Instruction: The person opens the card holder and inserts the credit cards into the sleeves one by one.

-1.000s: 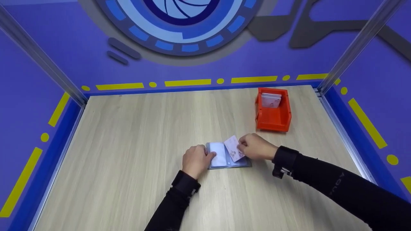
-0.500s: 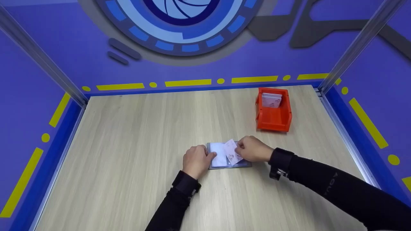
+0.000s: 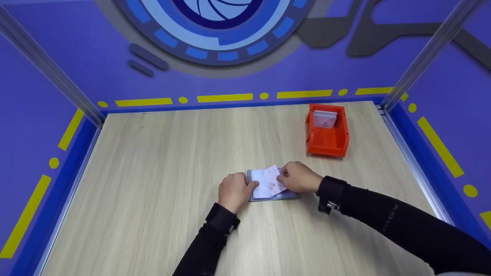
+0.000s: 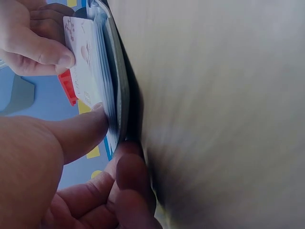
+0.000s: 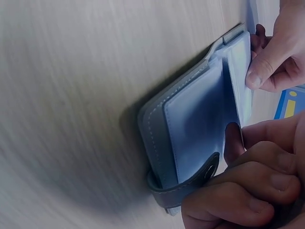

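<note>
A grey card holder (image 3: pixel 257 175) with stitched edges lies spread on the table, clear sleeves inside and a snap strap (image 5: pixel 193 186) at its right end. My left hand (image 3: pixel 234 191) grips its left side, thumb on the sleeves and fingers beneath the cover, as the left wrist view shows. Between thumb and forefinger, my right hand (image 3: pixel 301 178) pinches a pink-and-white printed card (image 3: pixel 272 181). That card is tilted over the middle of the holder, against the left-hand sleeves. Whether its lower edge is inside a sleeve, I cannot tell.
Behind the right hand stands a red open-front bin (image 3: pixel 326 148) with several similar cards (image 3: pixel 325 119) upright at its back. Blue-purple panels with yellow marks (image 3: pixel 224 97) enclose the wooden table (image 3: pixel 161 161) at the back and both sides.
My right hand has shifted left with the card, from the holder's right half towards its left-hand sleeves. My left hand stays on the holder. The bin has not moved.
</note>
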Demonstrator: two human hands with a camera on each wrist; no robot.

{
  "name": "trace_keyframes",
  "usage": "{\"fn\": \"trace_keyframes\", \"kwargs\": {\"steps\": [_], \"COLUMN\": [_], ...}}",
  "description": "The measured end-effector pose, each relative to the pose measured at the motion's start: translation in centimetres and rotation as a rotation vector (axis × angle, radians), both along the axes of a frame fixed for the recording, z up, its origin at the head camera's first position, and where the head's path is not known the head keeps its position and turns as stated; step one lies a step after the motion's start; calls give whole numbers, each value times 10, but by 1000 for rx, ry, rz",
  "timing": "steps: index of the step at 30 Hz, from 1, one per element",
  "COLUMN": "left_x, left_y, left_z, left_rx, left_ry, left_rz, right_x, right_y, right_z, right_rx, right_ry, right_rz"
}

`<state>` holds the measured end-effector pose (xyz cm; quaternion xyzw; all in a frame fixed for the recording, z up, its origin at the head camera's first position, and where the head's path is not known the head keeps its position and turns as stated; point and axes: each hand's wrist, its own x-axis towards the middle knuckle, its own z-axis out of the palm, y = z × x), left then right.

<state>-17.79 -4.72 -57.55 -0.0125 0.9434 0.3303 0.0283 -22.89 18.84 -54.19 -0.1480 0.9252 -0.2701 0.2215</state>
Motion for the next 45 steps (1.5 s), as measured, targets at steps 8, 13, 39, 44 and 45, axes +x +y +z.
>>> {"fn": "trace_keyframes", "kwargs": {"steps": [8,13,39,44,45], "left_x": [2,1,2,2,2], "left_y": [-1,-1,-1,-2,-2], "left_z": [0,0,1,1,1], "left_rx": [-17,-24,-39,-36,-36], "left_ry": [36,42,68,79,81], "left_rz": [-9,-10,-15,-19,-19], "right_x": [5,6,10,11,11], "right_y": [-6,-9,-21,-27,-28], "right_z": [0,2,1,1,1], "right_rx": [13,29,12,30,36], "right_ry": [39,18,3,-7,-6], "right_rz": [39,30,20,17,18]}}
